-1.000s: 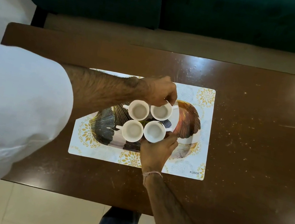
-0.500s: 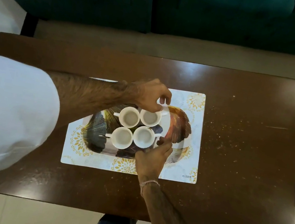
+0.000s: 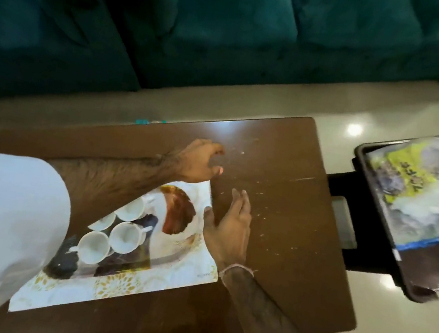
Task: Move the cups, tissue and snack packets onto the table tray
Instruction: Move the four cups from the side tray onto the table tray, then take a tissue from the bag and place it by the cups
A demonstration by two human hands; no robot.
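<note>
Several white cups (image 3: 124, 235) stand together on the patterned table tray (image 3: 177, 214), which lies on a white and gold placemat (image 3: 115, 286). My left hand (image 3: 198, 162) hovers above the brown table past the mat's far corner, fingers loosely curled and empty. My right hand (image 3: 231, 227) is flat and open at the mat's right edge, holding nothing. A snack packet (image 3: 415, 195), clear with a yellow-green label and a blue strip, lies in a dark tray (image 3: 361, 153) off the table's right end. No tissue shows.
The brown table (image 3: 282, 236) carries small pale crumbs on its right half. A teal sofa (image 3: 208, 23) runs along the far side. A dark stool (image 3: 342, 179) sits under the dark tray, over glossy pale floor (image 3: 348, 110).
Both hands have let go of the cups and moved right, away from the tray. The view has swung right, and the dark tray with the snack packet now shows.
</note>
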